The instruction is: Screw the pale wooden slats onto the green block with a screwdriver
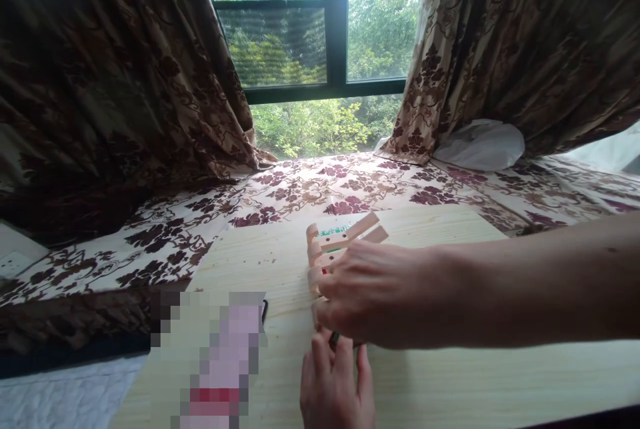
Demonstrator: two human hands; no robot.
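A small pile of pale wooden blocks (pixel 340 236), some with green and red marks, lies on a light wooden board (pixel 260 262). My right hand (pixel 380 292) reaches in from the right and lies over the near part of the pile, fingers curled onto the blocks. My left hand (pixel 336 386) comes up from the bottom edge, its fingertips touching a small dark-green piece (pixel 334 338) just under my right hand. Most of the blocks under my right hand are hidden.
The board rests on a floral-patterned cloth (pixel 310 189) before a window (pixel 320 49) flanked by brown floral curtains (pixel 110 82). A white plastic bag (pixel 480 144) sits at the back right. A blurred-out object (pixel 220 362) lies at the board's near left.
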